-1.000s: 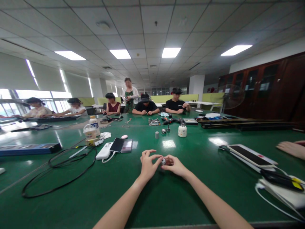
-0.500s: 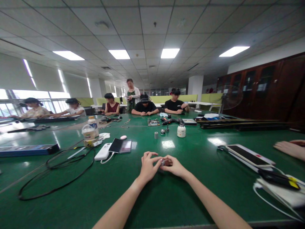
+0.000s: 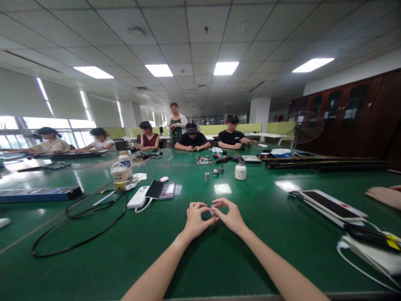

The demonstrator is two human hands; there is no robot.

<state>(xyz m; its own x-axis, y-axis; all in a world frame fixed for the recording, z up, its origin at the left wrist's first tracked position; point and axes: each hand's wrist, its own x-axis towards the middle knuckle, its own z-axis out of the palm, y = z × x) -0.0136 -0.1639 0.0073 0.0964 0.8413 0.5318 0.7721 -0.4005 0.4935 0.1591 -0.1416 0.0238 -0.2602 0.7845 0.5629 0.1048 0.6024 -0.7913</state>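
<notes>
Just above the green table [image 3: 200, 259], my left hand [image 3: 196, 219] and my right hand [image 3: 231, 215] meet at a small silvery round metal part [image 3: 212, 212]. The thumb and fingers of each hand close on it from either side, covering much of it, so its exact kind cannot be made out. Beyond my hands stand a grey metal cylinder [image 3: 207, 177], some small shiny metal pieces [image 3: 216, 172] and a dark small fitting [image 3: 222, 168]. A white jar [image 3: 240, 172] is to their right.
To the left lie a black cable [image 3: 78, 249], a white power bank [image 3: 138, 197], a phone [image 3: 156, 189] and a plastic tub [image 3: 119, 172]. On the right are a tablet-like device [image 3: 332, 205] and another person's hand [image 3: 384, 196]. A power drill [image 3: 226, 159] and several people are farther back.
My right hand's fingers have shifted on the metal part, with the index finger now raised higher and arched over it. The view has turned slightly left.
</notes>
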